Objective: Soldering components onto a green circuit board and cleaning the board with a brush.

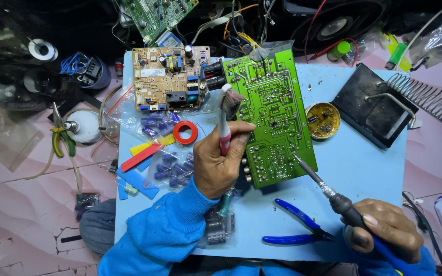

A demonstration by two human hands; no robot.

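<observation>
A green circuit board [274,110] lies solder side up on the light blue work surface [364,163]. My left hand [221,161] grips a worn toothbrush [225,117] with a pink and white handle; its bristles rest at the board's left edge, and my fingers touch that edge. My right hand [384,230], at the lower right, holds a soldering iron [323,186] whose tip points at the board's lower right corner.
A tan circuit board [167,76] sits at the back left. Blue-handled pliers [297,227] lie at the front. A round flux tin [323,120] and a black iron stand [374,105] with a coil are on the right. Bags of blue capacitors [172,166] and a red tape ring [185,132] lie left.
</observation>
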